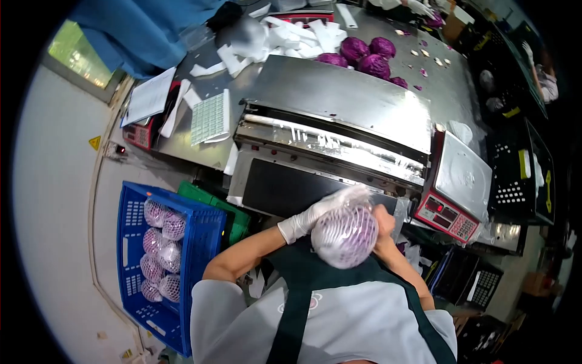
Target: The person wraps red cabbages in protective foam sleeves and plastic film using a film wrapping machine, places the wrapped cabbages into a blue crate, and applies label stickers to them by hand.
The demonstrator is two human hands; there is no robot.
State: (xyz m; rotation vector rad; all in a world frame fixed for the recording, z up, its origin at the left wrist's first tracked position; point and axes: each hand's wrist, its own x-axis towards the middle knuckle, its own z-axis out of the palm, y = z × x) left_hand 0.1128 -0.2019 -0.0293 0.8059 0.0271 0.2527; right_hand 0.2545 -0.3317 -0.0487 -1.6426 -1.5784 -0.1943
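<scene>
A purple cabbage in white foam netting and clear film (345, 236) is held up in front of my chest. My left hand (318, 213), in a white glove, closes on the gathered film at the top of the cabbage. On the right side, my right hand (383, 225) is bare, with its fingers curled against the wrapped cabbage. Just beyond both hands lies the black front plate (279, 185) of a steel wrapping machine (339, 97), with a film roll (327, 142) across it.
A blue crate (203, 242) with several netted cabbages stands at the left. Bare purple cabbages (374, 65) and white foam pieces (291, 39) lie behind the machine. A red scale (464, 176) and black crate (521, 176) are at right. Co-workers' gloved hands (418, 7) show far off.
</scene>
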